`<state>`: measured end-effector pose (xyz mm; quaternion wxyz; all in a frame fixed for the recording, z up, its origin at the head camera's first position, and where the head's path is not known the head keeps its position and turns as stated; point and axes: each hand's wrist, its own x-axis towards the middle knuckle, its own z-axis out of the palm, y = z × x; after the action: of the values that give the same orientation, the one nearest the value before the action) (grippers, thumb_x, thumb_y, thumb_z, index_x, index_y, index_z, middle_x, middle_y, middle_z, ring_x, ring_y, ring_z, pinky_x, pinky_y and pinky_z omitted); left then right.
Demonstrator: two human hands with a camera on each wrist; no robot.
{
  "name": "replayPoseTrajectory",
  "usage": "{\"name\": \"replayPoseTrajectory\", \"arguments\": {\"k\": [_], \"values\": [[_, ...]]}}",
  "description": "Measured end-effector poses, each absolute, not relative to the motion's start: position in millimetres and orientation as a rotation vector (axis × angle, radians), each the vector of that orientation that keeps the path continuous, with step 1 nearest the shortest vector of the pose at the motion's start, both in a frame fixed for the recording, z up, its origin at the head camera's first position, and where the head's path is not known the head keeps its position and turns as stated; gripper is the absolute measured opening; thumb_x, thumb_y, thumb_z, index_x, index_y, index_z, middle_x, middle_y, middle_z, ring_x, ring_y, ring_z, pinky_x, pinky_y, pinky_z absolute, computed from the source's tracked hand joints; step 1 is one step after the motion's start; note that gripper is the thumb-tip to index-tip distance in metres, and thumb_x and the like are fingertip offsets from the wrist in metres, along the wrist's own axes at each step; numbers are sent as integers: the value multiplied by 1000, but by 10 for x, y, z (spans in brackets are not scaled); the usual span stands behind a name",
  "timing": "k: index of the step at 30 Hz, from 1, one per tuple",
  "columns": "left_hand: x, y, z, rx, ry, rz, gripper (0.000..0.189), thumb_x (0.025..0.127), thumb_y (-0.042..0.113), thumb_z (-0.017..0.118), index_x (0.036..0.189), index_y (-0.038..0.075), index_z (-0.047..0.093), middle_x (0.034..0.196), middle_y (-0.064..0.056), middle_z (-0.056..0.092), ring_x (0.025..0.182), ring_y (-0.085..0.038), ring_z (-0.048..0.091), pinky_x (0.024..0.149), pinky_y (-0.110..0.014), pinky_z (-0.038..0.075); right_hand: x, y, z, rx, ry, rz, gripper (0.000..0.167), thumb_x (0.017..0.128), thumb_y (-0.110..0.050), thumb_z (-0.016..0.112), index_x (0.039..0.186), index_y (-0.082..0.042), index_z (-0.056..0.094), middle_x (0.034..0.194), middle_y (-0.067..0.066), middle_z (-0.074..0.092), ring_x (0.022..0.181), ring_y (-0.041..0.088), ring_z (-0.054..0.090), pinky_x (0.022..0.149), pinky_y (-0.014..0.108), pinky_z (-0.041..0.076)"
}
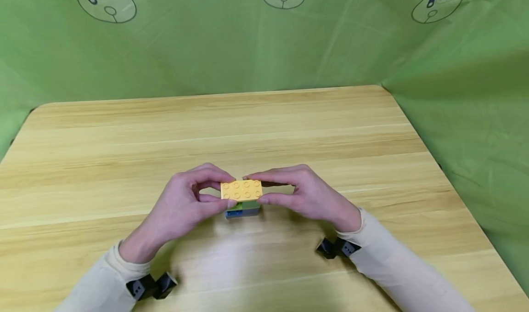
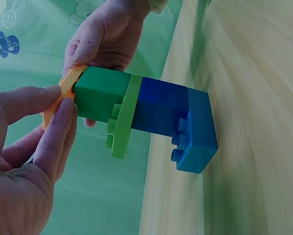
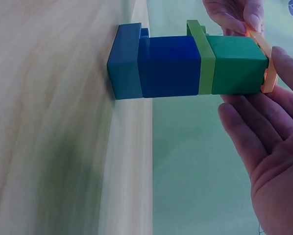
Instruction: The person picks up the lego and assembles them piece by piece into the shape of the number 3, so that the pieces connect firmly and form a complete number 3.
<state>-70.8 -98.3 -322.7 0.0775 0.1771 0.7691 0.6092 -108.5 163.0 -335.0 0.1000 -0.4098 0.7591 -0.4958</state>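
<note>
A flat yellow building brick with two rows of studs lies at the top of an upright stack. My left hand pinches its left end between thumb and fingers, while my right hand pinches the right end. Under it, in the left wrist view, come a green brick, a flat light green brick, a dark blue brick and a lighter blue bottom brick. The yellow brick looks slightly tilted against the green one in the right wrist view; whether its studs are joined I cannot tell.
The stack stands on a wooden table whose surface extends around both hands. Green cloth hangs behind the table and along its right side. A small black device is on each wrist.
</note>
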Motion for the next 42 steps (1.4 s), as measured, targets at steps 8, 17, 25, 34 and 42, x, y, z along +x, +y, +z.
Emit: {"name": "replayPoseTrajectory", "arguments": {"k": [8, 17, 25, 34, 42], "values": [[-710, -1000, -3230, 541, 2306, 1819, 27, 78, 7, 83, 103, 10, 74, 99, -2, 66, 90, -19, 67, 67, -33, 59, -1091, 1608, -3352, -1213, 2242, -1466, 38, 91, -14, 72, 128, -9, 66, 122, -2, 66, 105, 16, 66, 82, 37, 57], [-720, -1018, -3244, 539, 2324, 1783, 28, 78, 7, 83, 104, 10, 74, 99, -1, 66, 88, -18, 66, 64, -31, 58, -1103, 1585, -3343, -1245, 2221, -1503, 37, 89, -9, 74, 125, -6, 68, 121, 0, 67, 107, 17, 65, 86, 36, 56], [-739, -1026, -3229, 558, 2309, 1795, 30, 77, 3, 82, 105, 9, 73, 100, -2, 66, 88, -18, 67, 63, -30, 58, -1099, 1571, -3336, -1233, 2233, -1513, 35, 88, -5, 74, 123, -2, 68, 118, 4, 68, 106, 19, 66, 89, 36, 54], [-736, -1010, -3243, 559, 2289, 1802, 30, 77, 2, 82, 105, 9, 73, 100, -2, 66, 89, -18, 67, 66, -31, 58, -1083, 1592, -3318, -1208, 2254, -1482, 36, 88, -7, 75, 123, -2, 68, 118, 2, 68, 106, 18, 66, 90, 37, 54], [-756, -1020, -3232, 591, 2308, 1762, 32, 77, 2, 82, 107, 7, 73, 102, 0, 67, 89, -16, 67, 63, -32, 59, -1100, 1600, -3315, -1219, 2247, -1474, 37, 88, -8, 75, 123, -2, 68, 118, 3, 68, 107, 19, 65, 91, 43, 53]]}}
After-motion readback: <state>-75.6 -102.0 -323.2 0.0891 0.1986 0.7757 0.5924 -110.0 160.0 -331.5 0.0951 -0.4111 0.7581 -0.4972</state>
